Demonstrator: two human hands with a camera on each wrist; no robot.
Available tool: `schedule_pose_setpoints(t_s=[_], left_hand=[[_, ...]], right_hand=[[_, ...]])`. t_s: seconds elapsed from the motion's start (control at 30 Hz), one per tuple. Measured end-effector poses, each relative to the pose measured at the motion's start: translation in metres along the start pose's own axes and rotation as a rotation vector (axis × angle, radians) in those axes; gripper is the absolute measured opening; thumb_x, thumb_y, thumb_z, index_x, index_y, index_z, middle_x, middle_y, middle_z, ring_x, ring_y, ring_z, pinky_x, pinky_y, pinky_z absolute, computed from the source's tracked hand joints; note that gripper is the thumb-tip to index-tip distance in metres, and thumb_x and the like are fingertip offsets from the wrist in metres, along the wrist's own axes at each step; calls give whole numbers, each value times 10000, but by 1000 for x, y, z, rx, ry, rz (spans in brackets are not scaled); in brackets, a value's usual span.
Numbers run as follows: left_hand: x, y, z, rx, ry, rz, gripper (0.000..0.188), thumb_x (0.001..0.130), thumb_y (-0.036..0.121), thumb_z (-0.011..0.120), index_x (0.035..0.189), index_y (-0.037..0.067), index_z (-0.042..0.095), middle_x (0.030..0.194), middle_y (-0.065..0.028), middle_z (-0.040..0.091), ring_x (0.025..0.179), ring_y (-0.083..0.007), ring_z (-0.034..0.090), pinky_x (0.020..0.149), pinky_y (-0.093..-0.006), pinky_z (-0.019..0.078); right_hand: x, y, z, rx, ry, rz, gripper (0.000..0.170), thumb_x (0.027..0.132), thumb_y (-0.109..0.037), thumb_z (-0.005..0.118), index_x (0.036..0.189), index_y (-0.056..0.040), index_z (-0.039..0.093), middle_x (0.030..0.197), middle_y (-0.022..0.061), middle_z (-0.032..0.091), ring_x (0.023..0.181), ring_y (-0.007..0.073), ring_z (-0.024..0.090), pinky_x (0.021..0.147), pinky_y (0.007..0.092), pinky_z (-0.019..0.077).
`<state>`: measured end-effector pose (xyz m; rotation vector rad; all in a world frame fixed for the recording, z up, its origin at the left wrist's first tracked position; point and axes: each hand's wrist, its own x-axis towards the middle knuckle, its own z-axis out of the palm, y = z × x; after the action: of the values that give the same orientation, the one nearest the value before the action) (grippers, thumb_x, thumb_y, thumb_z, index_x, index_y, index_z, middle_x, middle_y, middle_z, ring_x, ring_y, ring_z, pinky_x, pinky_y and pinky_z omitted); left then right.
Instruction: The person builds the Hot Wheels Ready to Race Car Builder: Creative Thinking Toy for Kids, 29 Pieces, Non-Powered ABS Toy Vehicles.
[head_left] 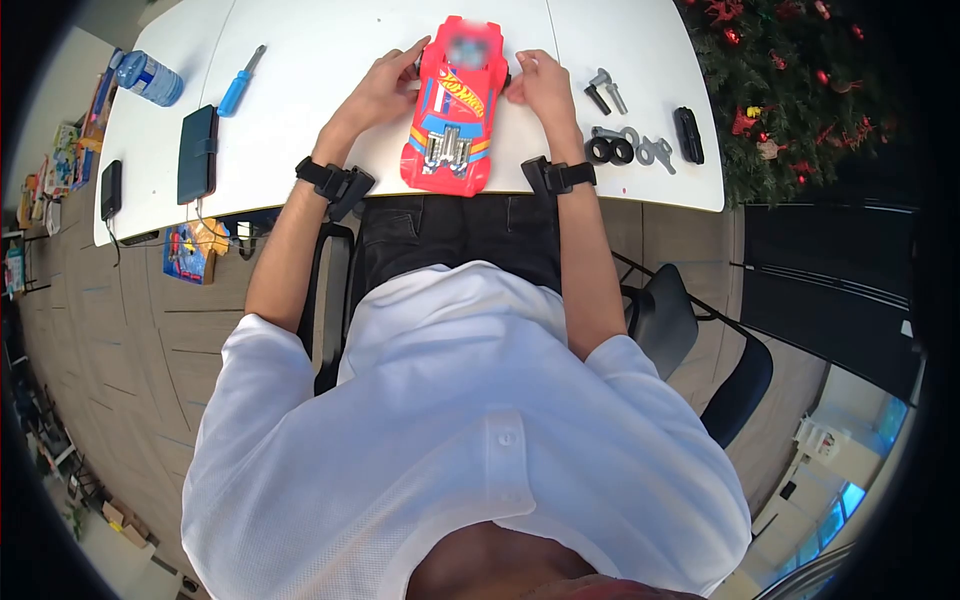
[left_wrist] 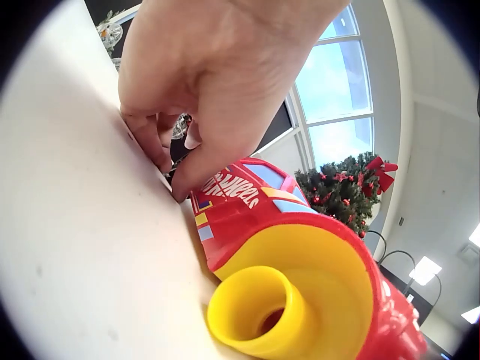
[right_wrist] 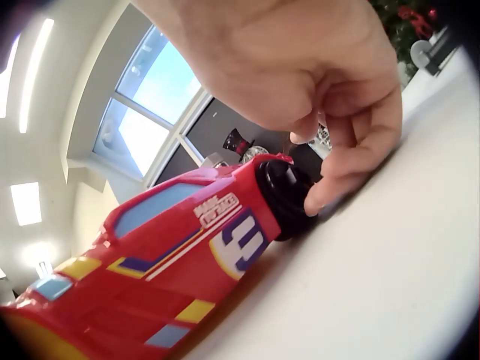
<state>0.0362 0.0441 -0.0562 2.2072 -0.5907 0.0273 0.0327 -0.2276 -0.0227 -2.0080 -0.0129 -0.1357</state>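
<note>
A red toy car (head_left: 455,110) with a yellow-and-white logo lies on the table between both hands. In the left wrist view its near end shows a yellow hollow with a yellow tube (left_wrist: 255,307). My left hand (head_left: 385,85) is at the car's far left side, its thumb and fingers pinching a small dark part, a wheel mostly hidden by the fingers. On the opposite side my right hand (head_left: 545,90) has its curled fingers around a black wheel (right_wrist: 285,196), one fingertip against its outer face. The wheel sits in the red body's arch.
Right of the car lie two black wheels (head_left: 611,151), grey toy tool parts (head_left: 655,152) and a black case (head_left: 688,135). To the left are a blue screwdriver (head_left: 240,83), a dark phone wallet (head_left: 198,155) and a water bottle (head_left: 150,78). A decorated tree (head_left: 790,90) stands beyond the right edge.
</note>
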Motion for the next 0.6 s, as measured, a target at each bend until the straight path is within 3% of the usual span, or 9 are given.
schedule_pose_setpoints(t_s=[0.07, 0.2, 0.3, 0.37, 0.47, 0.6], left_hand=[[-1, 0, -1, -22, -10, -6, 845, 833, 55, 786, 1565, 177, 382, 1059, -109, 589, 972, -217, 601, 881, -333, 550], [-3, 1, -3, -6, -31, -17, 833, 845, 55, 772, 1566, 206, 383, 1061, -111, 593, 979, -225, 602, 888, -355, 549], [-1, 0, 1, 30, -22, 9, 837, 846, 54, 768, 1566, 235, 383, 1057, -115, 598, 986, -230, 602, 900, -369, 544], [0, 0, 0, 3, -28, 63, 832, 853, 57, 759, 1567, 255, 381, 1066, -119, 606, 997, -242, 601, 921, -384, 534], [-2, 7, -4, 49, -60, 63, 839, 861, 63, 753, 1577, 250, 358, 1094, -127, 615, 1024, -253, 600, 950, -395, 521], [-2, -4, 0, 15, -53, 100, 848, 870, 65, 744, 1589, 234, 327, 1131, -128, 621, 1085, -264, 597, 973, -400, 512]], right_hand=[[-4, -14, -2, -88, -47, 327, 316, 885, 14, 538, 1179, 67, 641, 926, 178, 720, 656, 207, 722, 644, 317, 602], [-15, -2, -9, 48, 21, 229, 288, 891, 6, 561, 1158, 78, 641, 919, 180, 722, 708, 191, 726, 646, 318, 599], [-24, 5, -13, 249, -71, 168, 293, 859, 19, 636, 1149, 59, 654, 927, 164, 727, 788, 175, 727, 665, 315, 596], [-29, 3, -7, 2, -106, 65, 348, 794, 43, 721, 1138, 34, 673, 920, 138, 730, 853, 168, 720, 687, 312, 593], [-32, -9, -2, -105, -41, 41, 395, 741, 49, 773, 1125, 17, 690, 898, 128, 738, 828, 176, 729, 707, 306, 592], [-25, 4, 0, -122, -39, 40, 337, 775, 49, 751, 1107, 43, 689, 866, 139, 742, 781, 174, 738, 679, 297, 589]])
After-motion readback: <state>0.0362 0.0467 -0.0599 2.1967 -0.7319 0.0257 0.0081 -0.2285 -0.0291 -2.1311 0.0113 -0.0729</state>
